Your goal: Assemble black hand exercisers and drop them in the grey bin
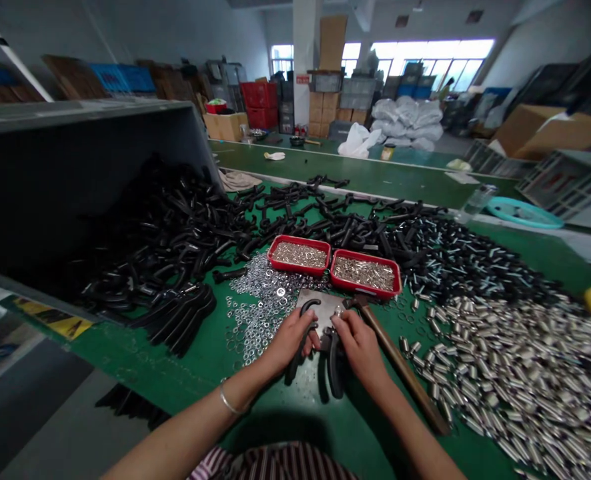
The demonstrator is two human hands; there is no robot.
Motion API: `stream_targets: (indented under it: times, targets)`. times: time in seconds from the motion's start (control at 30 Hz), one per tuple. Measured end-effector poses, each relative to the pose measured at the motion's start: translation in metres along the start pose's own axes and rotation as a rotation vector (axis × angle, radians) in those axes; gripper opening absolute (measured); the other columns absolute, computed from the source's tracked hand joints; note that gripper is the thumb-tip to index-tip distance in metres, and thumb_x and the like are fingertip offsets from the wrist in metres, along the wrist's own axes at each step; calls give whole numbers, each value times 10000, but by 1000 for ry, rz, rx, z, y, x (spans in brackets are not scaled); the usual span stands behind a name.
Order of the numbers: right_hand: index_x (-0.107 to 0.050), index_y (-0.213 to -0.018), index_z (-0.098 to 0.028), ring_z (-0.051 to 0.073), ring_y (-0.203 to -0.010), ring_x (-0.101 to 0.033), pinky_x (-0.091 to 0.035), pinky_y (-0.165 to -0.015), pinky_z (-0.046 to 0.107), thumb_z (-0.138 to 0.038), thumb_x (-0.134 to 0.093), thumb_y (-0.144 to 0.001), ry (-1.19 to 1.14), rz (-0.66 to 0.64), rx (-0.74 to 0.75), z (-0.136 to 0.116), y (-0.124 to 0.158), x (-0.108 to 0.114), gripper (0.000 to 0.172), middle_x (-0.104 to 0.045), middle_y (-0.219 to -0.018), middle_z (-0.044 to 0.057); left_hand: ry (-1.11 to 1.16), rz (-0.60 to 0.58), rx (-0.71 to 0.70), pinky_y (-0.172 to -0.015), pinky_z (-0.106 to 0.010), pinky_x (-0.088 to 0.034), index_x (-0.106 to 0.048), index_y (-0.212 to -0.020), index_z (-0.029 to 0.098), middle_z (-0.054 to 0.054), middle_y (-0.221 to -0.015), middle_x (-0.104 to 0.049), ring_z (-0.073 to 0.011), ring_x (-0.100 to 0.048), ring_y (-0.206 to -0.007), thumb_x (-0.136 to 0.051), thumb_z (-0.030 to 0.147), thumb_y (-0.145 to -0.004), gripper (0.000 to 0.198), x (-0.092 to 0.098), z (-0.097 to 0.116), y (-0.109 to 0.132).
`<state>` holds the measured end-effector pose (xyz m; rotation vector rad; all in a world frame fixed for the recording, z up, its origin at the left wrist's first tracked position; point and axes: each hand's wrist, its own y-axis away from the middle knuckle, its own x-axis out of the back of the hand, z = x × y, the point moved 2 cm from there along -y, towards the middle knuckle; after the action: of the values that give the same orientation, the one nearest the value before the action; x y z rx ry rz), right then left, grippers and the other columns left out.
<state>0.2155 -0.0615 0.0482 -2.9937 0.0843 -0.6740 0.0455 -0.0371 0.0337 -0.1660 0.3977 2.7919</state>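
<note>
Over a metal plate (309,298) on the green table, my left hand (291,337) is closed round a curved black handle part (295,363). To its right, my right hand (354,340) pinches a small shiny piece (338,311) at the top of another black handle part (334,370). The lower end of that part hangs down between the hands. A hammer (405,373) with a wooden handle lies just right of my right hand. Behind the plate stand two red trays (299,268) of small metal pieces. Loose washers (265,313) are spread left of the plate.
A big grey bin (203,143) tipped on its side spills black parts (175,220) at the left. Silver cylinders (520,367) are heaped at the right, with black parts holding bolts (455,253) behind them. A teal lid (524,212) lies farther back.
</note>
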Motion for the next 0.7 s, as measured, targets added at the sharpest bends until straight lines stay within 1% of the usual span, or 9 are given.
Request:
stream_targets:
  times: [0.07, 0.13, 0.23, 0.3, 0.4, 0.47, 0.53, 0.6, 0.7]
  targets:
    - [-559, -870, -221, 177, -645, -565, -382, -631, 273, -481, -416, -994, 171, 22, 53, -6, 4, -4, 321, -591, -689, -8, -74, -11, 2, -400, -186, -324, -525, -1014, 163, 24, -524, -591, -96, -465, -375, -415, 685, -905, 544, -4, -2, -2]
    - [-547, -920, -220, 197, -680, -605, -377, -639, 279, -456, -366, -1018, 277, 11, 68, -9, 5, -6, 314, -636, -739, 19, -116, -34, -11, -396, -191, -326, -544, -1004, 155, 31, -489, -567, -100, -456, -361, -378, 677, -923, 553, -6, -3, -4]
    - [-532, -950, -214, 229, -732, -643, -367, -634, 285, -426, -332, -1032, 388, -28, 73, -7, 1, -6, 303, -668, -778, 55, -147, -80, 1, -381, -194, -308, -555, -1016, 153, 49, -453, -528, -102, -432, -338, -337, 661, -945, 557, -7, -5, -6]
    - [-524, -945, -211, 239, -730, -650, -355, -622, 287, -415, -321, -1034, 424, -54, 73, -5, -2, -6, 301, -664, -770, 63, -195, -93, -3, -369, -196, -294, -546, -1004, 164, 64, -428, -495, -105, -420, -328, -328, 656, -952, 541, -8, -5, -8]
    - [-518, -921, -218, 234, -690, -638, -343, -606, 286, -424, -328, -1030, 416, -61, 75, -2, -4, -8, 301, -637, -728, 48, -297, -105, -36, -359, -201, -293, -502, -939, 189, 71, -419, -481, -115, -432, -332, -329, 644, -962, 487, -12, -4, -9]
    - [-510, -898, -227, 224, -682, -625, -350, -610, 283, -427, -339, -1026, 373, -24, 87, -1, -3, -9, 293, -622, -717, 35, -342, -96, -64, -371, -205, -316, -478, -917, 201, 72, -430, -482, -119, -447, -345, -329, 627, -971, 455, -15, -3, -9]
    - [-496, -871, -233, 210, -686, -615, -364, -622, 278, -418, -345, -1025, 306, 20, 99, 0, -1, -10, 284, -615, -721, 24, -361, -58, -95, -392, -212, -344, -476, -926, 207, 75, -450, -480, -120, -458, -361, -331, 611, -979, 432, -17, -4, -7]
    - [-485, -848, -236, 199, -691, -607, -371, -625, 274, -408, -348, -1025, 238, 34, 98, 1, 1, -10, 282, -609, -724, 18, -379, -15, -118, -414, -222, -362, -482, -953, 212, 75, -469, -477, -128, -475, -382, -326, 597, -986, 417, -17, -7, -5]
    - [-474, -831, -237, 189, -683, -593, -372, -623, 273, -408, -355, -1024, 173, -3, 82, -1, 1, -10, 284, -595, -714, 9, -473, 23, -146, -484, -255, -404, -491, -1028, 210, 55, -503, -507, -162, -541, -450, -309, 555, -1003, 391, -13, -10, -3]
